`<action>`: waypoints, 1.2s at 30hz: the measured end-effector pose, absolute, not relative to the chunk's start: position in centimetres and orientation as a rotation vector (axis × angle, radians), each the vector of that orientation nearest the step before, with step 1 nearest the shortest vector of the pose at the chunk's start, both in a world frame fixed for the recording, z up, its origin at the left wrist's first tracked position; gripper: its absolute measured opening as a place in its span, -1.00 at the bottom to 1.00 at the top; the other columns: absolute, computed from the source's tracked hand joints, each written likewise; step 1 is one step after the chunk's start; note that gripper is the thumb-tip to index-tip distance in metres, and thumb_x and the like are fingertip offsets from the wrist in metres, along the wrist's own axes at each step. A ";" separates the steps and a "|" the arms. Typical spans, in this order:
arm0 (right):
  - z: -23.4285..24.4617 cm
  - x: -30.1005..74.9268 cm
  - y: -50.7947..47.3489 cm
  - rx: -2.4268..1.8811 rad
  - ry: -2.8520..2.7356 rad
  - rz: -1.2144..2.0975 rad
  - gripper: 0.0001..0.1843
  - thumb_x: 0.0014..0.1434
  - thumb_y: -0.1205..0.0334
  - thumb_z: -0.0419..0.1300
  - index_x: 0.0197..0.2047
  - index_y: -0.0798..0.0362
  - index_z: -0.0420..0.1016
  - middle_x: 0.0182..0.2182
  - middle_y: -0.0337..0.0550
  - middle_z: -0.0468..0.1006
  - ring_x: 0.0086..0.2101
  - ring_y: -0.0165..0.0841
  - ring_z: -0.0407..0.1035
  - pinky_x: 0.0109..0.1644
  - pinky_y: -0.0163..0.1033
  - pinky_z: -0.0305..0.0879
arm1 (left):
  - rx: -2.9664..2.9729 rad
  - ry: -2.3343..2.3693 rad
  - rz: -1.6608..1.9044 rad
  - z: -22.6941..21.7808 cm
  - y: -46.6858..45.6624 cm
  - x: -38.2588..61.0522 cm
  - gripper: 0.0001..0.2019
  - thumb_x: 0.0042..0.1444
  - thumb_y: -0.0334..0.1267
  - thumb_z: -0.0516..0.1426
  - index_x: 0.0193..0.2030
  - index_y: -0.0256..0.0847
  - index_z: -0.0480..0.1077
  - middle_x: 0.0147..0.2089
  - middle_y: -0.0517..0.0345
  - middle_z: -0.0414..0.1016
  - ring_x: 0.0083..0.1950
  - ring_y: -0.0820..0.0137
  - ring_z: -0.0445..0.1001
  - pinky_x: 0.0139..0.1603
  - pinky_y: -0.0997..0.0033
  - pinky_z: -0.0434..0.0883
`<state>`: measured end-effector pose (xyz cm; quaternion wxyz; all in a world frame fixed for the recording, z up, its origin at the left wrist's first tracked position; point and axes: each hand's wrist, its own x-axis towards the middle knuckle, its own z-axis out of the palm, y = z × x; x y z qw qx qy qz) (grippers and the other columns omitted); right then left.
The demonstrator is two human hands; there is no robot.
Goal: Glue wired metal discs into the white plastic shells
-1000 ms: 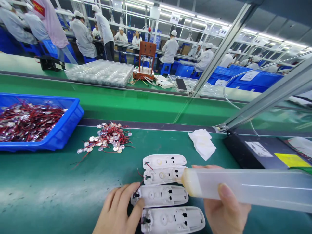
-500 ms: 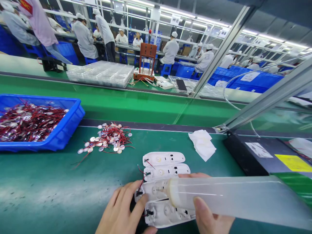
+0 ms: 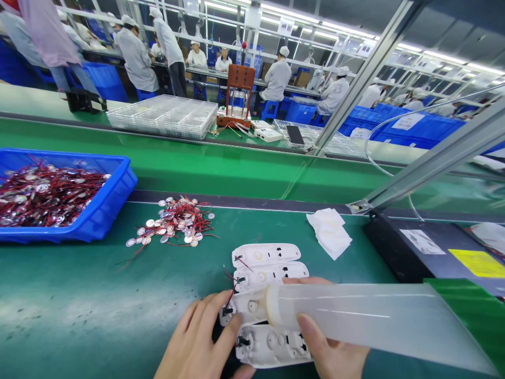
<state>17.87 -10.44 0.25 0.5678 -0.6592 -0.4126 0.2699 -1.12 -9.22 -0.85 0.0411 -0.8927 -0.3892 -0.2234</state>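
Note:
My right hand (image 3: 335, 342) is wrapped around a large translucent dispensing syringe (image 3: 355, 308), which lies almost level and points left. Its tapered nozzle is over the third white plastic shell (image 3: 246, 309) in a column; whether the tip touches is unclear. My left hand (image 3: 201, 337) grips the left end of that shell with its fingers, beside a black part and red wires. Closest to me is another white shell (image 3: 272, 347), near my left thumb. Two more, a farther shell (image 3: 266, 255) and a middle shell (image 3: 272, 276), lie beyond; a pale ring shows inside each.
A blue tray (image 3: 112, 205) full of wired discs stands left, with a loose pile of wired discs (image 3: 181, 221) beside it. Crumpled white tissue (image 3: 329, 231) and a dark box (image 3: 410, 247) are on the right. A metal post (image 3: 363, 79) slants upward; people work behind.
The syringe and my right hand have shifted slightly left along the third shell. My left hand stays at the shell's left end. A person at the far left has moved a little.

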 end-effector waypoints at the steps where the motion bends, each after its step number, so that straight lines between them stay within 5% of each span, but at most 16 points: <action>1: 0.6 17.7 -10.4 -1.547 -0.964 0.636 -0.47 -0.17 -0.13 0.24 -0.25 0.11 0.35 -0.41 -0.10 0.46 -0.21 -0.32 0.36 -0.23 -0.33 0.27 | -2.737 -1.189 -0.684 -0.9 -9.2 -1.1 -0.63 -0.08 -0.07 0.17 -0.12 -0.14 0.34 -0.03 -0.04 0.29 -0.08 0.28 0.37 -0.24 0.29 0.52; 9: 1.0 17.8 -10.2 -1.554 -0.954 0.710 -0.41 -0.24 -0.18 0.26 -0.27 0.11 0.37 -0.41 -0.09 0.47 -0.18 -0.28 0.35 -0.18 -0.30 0.29 | -2.746 -1.182 -0.684 -1.0 -9.1 -1.1 -0.62 -0.07 -0.05 0.16 -0.12 -0.16 0.34 -0.02 -0.06 0.27 -0.08 0.27 0.35 -0.24 0.29 0.51; 20: 1.7 17.5 -10.0 -1.600 -0.845 0.665 -0.36 -0.30 -0.27 0.26 -0.33 0.12 0.39 -0.56 -0.11 0.44 -0.32 -0.31 0.40 -0.35 -0.35 0.34 | -2.740 -1.184 -0.708 -0.7 -9.1 -1.1 -0.63 -0.06 -0.06 0.16 -0.13 -0.18 0.34 -0.04 -0.06 0.28 -0.08 0.28 0.34 -0.24 0.30 0.51; 29: 1.9 17.7 -9.8 -1.618 -0.800 0.615 -0.37 -0.36 -0.19 0.31 -0.31 0.09 0.35 -0.37 -0.05 0.45 -0.13 -0.28 0.28 -0.29 -0.37 0.31 | -2.740 -1.178 -0.701 -0.7 -9.1 -1.0 -0.63 -0.07 -0.06 0.16 -0.13 -0.18 0.35 -0.04 -0.07 0.28 -0.08 0.28 0.34 -0.23 0.27 0.51; 36: 1.4 17.6 -9.8 -1.554 -0.910 0.588 -0.47 -0.21 -0.15 0.26 -0.31 0.10 0.32 -0.33 -0.10 0.43 -0.31 -0.41 0.30 -0.20 -0.35 0.22 | -2.721 -1.166 -0.727 -0.7 -8.9 -0.8 -0.64 -0.06 -0.05 0.15 -0.15 -0.17 0.36 -0.06 -0.06 0.31 -0.11 0.28 0.36 -0.27 0.29 0.51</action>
